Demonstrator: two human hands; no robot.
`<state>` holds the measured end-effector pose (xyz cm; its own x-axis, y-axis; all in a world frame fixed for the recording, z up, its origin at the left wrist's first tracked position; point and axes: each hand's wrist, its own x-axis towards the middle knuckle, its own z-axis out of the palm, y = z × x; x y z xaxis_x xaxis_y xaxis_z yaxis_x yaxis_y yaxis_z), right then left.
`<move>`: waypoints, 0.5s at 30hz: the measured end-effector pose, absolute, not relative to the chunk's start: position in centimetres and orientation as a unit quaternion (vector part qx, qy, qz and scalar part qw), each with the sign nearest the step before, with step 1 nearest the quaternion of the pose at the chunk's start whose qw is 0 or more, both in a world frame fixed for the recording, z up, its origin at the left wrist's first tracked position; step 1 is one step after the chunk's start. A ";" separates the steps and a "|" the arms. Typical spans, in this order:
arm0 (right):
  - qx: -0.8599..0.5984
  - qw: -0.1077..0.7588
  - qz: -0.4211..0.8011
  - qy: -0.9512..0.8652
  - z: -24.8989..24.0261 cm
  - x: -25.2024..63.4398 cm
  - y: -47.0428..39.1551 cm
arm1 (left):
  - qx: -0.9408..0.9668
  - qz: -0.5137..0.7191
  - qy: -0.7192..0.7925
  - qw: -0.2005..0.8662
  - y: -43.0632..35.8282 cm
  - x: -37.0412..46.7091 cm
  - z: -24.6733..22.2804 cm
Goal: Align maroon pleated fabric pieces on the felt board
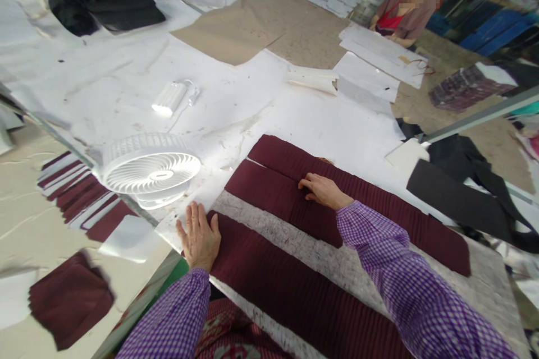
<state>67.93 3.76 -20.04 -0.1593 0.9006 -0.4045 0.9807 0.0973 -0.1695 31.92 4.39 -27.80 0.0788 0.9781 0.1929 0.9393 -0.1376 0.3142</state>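
Three rows of overlapping maroon fabric pieces lie on a grey mottled board (261,212). My left hand (199,238) rests flat with fingers spread at the left end of the near row (286,275). Over the middle row (269,193), my right hand (323,190) has its fingers bent and slightly apart, touching the fabric near the seam with the far row (379,202). The middle row is shorter than the other two. Nothing shows in either hand.
A white fan (158,174) stands left of the rows, with a white device (170,98) behind it. More maroon pieces (69,300) lie at the lower left. Black fabric (458,190) is at the right. A person (410,17) is at the far side.
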 end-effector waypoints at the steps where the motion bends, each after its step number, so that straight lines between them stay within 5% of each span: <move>1: 0.635 0.106 -0.205 0.738 -20.2 68.1 4.1 | 0.732 0.179 0.655 0.054 4.4 31.9 -27.8; 15: 0.667 0.093 -0.244 0.698 -20.8 70.5 1.9 | 0.732 0.180 0.656 0.050 4.4 31.9 -27.7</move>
<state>70.47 1.94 -20.81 -0.0928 0.8855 -0.4552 0.9762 -0.0092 -0.2168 31.86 4.39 -27.72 0.0756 0.9773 0.1981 0.9416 -0.1354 0.3084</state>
